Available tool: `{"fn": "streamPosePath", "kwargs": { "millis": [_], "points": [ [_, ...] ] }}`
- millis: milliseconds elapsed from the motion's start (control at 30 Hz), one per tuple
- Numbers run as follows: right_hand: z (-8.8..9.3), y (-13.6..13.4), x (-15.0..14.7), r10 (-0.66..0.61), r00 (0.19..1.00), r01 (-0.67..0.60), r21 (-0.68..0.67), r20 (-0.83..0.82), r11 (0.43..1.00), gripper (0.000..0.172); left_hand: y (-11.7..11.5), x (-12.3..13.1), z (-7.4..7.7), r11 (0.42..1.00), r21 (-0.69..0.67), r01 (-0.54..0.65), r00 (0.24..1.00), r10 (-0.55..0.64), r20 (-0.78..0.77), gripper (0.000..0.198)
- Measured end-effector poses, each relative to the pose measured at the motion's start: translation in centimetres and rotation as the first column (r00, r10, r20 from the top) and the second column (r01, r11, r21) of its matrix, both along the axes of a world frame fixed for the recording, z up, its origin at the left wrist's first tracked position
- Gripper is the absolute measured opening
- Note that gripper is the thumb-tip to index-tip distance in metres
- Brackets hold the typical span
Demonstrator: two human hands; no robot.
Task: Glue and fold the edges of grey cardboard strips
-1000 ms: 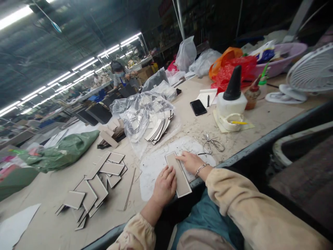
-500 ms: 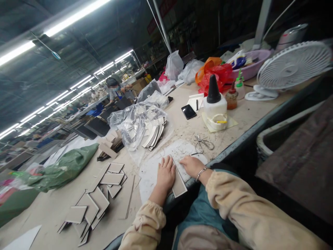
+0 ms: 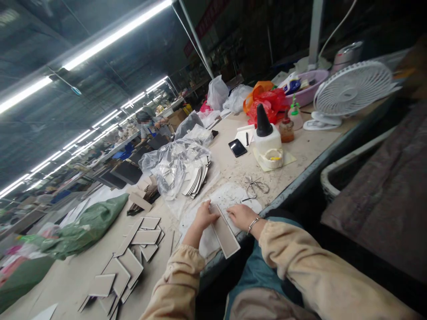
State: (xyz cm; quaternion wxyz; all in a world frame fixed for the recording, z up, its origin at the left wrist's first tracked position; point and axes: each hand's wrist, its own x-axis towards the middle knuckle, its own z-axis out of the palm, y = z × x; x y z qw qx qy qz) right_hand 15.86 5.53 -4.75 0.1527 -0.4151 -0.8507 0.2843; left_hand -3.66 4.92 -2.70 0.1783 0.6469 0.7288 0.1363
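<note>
Stretching under tube lights (image 3: 116, 33), worktable (image 3: 310, 142) bears card strip (image 3: 226, 233).

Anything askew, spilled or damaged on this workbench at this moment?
Nothing looks damaged or spilled. The grey rectangular cardboard strip between the left hand and right hand lies slanted, its near end appearing to jut past the table's front edge. The grey cardboard panels to the left lie in a loose, overlapping scatter.

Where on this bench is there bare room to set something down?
Bare table lies between the phone, scissors and clear bag, and between the glue bottle and fan. Crowded: the card pile beside the left hand.
</note>
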Motion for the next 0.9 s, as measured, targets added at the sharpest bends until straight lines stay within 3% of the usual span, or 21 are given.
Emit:
{"fn": "streamPosePath", "kwargs": {
  "millis": [167, 267, 367, 533, 733, 900],
  "points": [
    [0.0, 0.0, -0.2, -0.035, 0.997, 0.031, -0.062, -0.070, 0.998, 0.032, 0.3, 0.0, 1.1, 0.986, -0.148, -0.082, 0.981, 0.106, 0.162, 0.034],
    [0.1, 0.0, -0.1, -0.051, 0.992, 0.039, -0.106, -0.117, 0.994, 0.028, -0.4, 0.2, 2.1, 0.972, -0.213, -0.098, 0.924, 0.169, 0.343, 0.030],
    [0.4, 0.0, 0.0, -0.045, 0.982, 0.020, -0.137, -0.181, 0.990, 0.025, -1.5, 0.1, 3.5, 0.966, -0.216, -0.141, 0.809, 0.238, 0.538, 0.036],
    [1.2, -0.1, 0.0, -0.008, 0.950, -0.048, -0.174, -0.312, 0.984, 0.040, -3.0, 0.6, 5.2, 0.948, -0.139, -0.287, 0.578, 0.287, 0.764, 0.040],
    [1.7, -0.3, 0.1, -0.012, 0.888, -0.046, -0.115, -0.460, 0.992, 0.037, -4.2, 3.8, 4.1, 0.875, -0.068, -0.479, 0.310, 0.241, 0.920, 0.041],
    [1.5, -0.4, 0.1, -0.034, 0.866, -0.010, -0.087, -0.498, 0.996, 0.035, -4.2, 6.1, 2.7, 0.796, -0.091, -0.599, 0.161, 0.231, 0.960, 0.042]
  ]
}}
